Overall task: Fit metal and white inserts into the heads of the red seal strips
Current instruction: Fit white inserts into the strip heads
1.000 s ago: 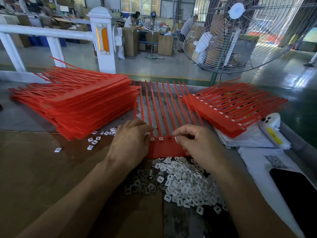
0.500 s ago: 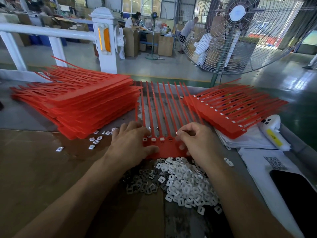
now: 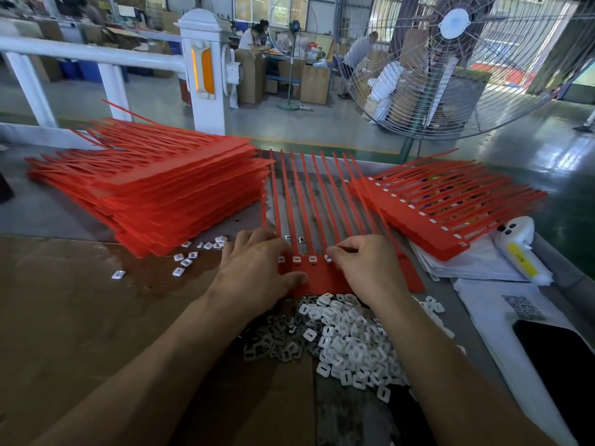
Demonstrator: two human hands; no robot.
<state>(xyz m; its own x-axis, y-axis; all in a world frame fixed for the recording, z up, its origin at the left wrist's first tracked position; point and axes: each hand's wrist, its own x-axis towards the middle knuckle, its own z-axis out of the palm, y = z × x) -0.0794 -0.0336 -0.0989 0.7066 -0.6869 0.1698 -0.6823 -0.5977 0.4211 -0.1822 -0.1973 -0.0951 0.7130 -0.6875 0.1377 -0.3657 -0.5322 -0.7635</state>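
Seating a white insert in the fourth head of the red strip set

The strip set (image 3: pixel 314 272) lies flat on the desk (image 3: pixel 64 317) at centre, tails fanning toward 12 o'clock. The left hand (image 3: pixel 254 272) lies on the head bar, fingers straight, thumb pressing it down; the right hand (image 3: pixel 367 268) pinches a white insert (image 3: pixel 327 258) at a head socket. I judge the strips light, thin and whippy, best steadied at the stiffer head bar; the inserts look tiny, hard and easy to fumble, so pinch by their edges. No containers: white inserts (image 3: pixel 351 342) and metal inserts (image 3: pixel 277 342) sit in a loose heap at 6 o'clock, unfilled stack (image 3: pixel 154 194) at 10, fitted sets (image 3: pixel 444 214) at 2.
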